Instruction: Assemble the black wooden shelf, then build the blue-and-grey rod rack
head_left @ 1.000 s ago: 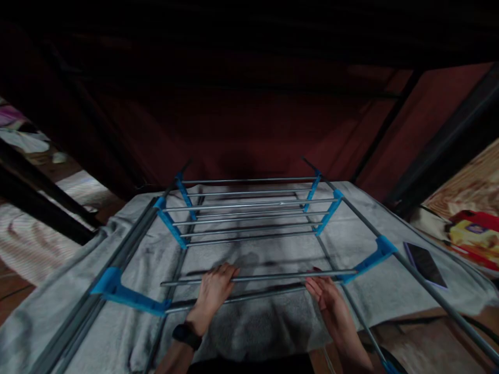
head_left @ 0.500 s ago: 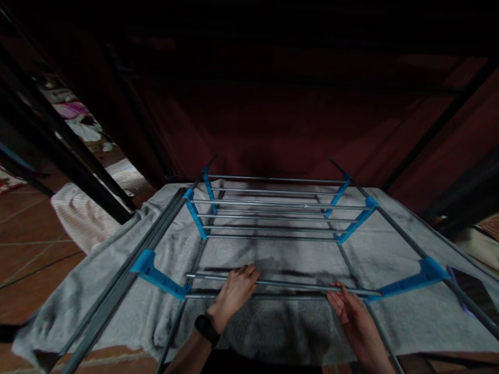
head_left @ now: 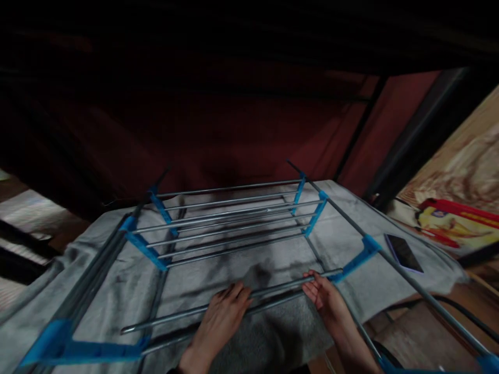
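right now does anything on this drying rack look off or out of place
Yes. The nearest rod, under both the left hand and the right hand, reaches the right blue bracket, but its left end hangs free, short of the left blue bracket.

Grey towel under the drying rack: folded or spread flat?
Spread flat: the grey towel lies open beneath the metal drying rack with blue plastic brackets, reaching past the rack's rails on both sides.

dim room, dark red curtain (head_left: 241, 130), black frame posts (head_left: 413, 140)
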Demonstrator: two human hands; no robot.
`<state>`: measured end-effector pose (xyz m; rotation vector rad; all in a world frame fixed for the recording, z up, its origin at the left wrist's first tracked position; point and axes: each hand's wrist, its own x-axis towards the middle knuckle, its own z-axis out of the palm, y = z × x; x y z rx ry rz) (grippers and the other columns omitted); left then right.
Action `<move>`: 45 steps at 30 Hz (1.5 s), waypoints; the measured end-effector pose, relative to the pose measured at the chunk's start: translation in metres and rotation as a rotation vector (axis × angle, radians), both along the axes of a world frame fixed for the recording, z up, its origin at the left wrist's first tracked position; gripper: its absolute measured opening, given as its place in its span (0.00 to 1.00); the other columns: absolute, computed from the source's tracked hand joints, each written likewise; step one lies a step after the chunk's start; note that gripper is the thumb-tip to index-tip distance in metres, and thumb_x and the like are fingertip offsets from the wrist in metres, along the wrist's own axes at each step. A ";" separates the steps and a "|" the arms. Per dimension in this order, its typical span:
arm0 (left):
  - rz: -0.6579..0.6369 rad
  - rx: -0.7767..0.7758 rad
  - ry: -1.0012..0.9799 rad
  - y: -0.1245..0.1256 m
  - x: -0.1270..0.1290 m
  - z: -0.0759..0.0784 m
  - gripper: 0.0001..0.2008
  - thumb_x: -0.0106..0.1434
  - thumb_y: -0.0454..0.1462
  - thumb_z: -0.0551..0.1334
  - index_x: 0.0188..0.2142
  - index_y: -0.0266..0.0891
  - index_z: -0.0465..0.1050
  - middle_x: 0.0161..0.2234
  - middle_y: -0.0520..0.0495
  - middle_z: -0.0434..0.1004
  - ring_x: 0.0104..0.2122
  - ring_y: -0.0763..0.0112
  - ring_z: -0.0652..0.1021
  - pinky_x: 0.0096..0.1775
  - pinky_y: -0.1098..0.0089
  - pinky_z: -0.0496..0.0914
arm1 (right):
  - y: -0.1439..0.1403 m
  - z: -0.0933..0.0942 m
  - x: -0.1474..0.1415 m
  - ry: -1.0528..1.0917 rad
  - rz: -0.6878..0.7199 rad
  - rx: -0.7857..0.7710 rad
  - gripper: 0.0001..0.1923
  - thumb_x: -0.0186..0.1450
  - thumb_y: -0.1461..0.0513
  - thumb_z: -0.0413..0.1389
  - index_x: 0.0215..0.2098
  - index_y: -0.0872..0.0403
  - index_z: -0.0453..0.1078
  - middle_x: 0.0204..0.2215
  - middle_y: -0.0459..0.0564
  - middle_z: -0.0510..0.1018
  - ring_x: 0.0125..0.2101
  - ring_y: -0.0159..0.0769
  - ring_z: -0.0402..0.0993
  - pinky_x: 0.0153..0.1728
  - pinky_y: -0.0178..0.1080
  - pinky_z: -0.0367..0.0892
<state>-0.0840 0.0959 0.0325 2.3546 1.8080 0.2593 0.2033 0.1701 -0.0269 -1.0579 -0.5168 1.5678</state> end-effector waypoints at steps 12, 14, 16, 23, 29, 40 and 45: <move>-0.089 -0.060 0.045 0.007 0.003 -0.009 0.20 0.72 0.43 0.48 0.56 0.49 0.73 0.53 0.48 0.78 0.47 0.64 0.81 0.44 0.67 0.76 | -0.011 0.018 -0.001 0.080 -0.012 0.032 0.11 0.59 0.55 0.64 0.34 0.53 0.73 0.34 0.49 0.80 0.33 0.35 0.77 0.40 0.39 0.74; -0.094 -0.071 0.043 0.008 0.003 -0.009 0.20 0.72 0.43 0.48 0.56 0.48 0.72 0.52 0.48 0.79 0.46 0.64 0.81 0.44 0.67 0.76 | -0.013 0.019 -0.002 0.081 -0.007 0.037 0.12 0.59 0.55 0.64 0.35 0.54 0.74 0.34 0.49 0.81 0.33 0.35 0.77 0.40 0.39 0.74; -0.101 -0.078 0.044 0.010 0.002 -0.009 0.20 0.72 0.42 0.48 0.56 0.47 0.73 0.51 0.48 0.79 0.44 0.64 0.82 0.43 0.67 0.77 | -0.013 0.018 -0.003 0.088 0.000 0.038 0.12 0.59 0.55 0.64 0.35 0.54 0.74 0.34 0.49 0.81 0.33 0.34 0.77 0.39 0.39 0.74; -0.105 -0.045 0.035 0.016 0.003 -0.016 0.19 0.72 0.41 0.49 0.55 0.47 0.74 0.49 0.48 0.81 0.41 0.65 0.83 0.40 0.67 0.77 | -0.007 0.006 -0.006 0.131 -0.045 -0.016 0.15 0.56 0.55 0.67 0.35 0.57 0.75 0.33 0.48 0.80 0.29 0.32 0.76 0.36 0.35 0.73; -0.119 -0.011 0.037 0.020 0.000 -0.015 0.20 0.72 0.42 0.48 0.54 0.45 0.74 0.48 0.47 0.81 0.40 0.64 0.83 0.39 0.67 0.77 | -0.005 0.012 -0.007 0.119 -0.057 -0.031 0.12 0.56 0.57 0.66 0.34 0.56 0.75 0.31 0.47 0.80 0.28 0.32 0.76 0.36 0.37 0.73; -0.096 0.010 0.036 0.018 0.001 -0.020 0.19 0.71 0.44 0.50 0.54 0.47 0.74 0.51 0.48 0.80 0.44 0.63 0.82 0.41 0.66 0.76 | -0.008 0.018 -0.002 0.136 -0.057 0.006 0.14 0.56 0.56 0.67 0.35 0.55 0.74 0.29 0.46 0.79 0.29 0.32 0.76 0.37 0.36 0.72; -0.114 0.036 0.011 0.014 0.009 -0.007 0.19 0.72 0.43 0.49 0.53 0.46 0.74 0.49 0.46 0.80 0.43 0.63 0.82 0.39 0.66 0.74 | -0.012 0.017 0.001 0.150 -0.065 -0.013 0.16 0.55 0.56 0.67 0.38 0.54 0.73 0.31 0.47 0.80 0.30 0.33 0.77 0.37 0.37 0.73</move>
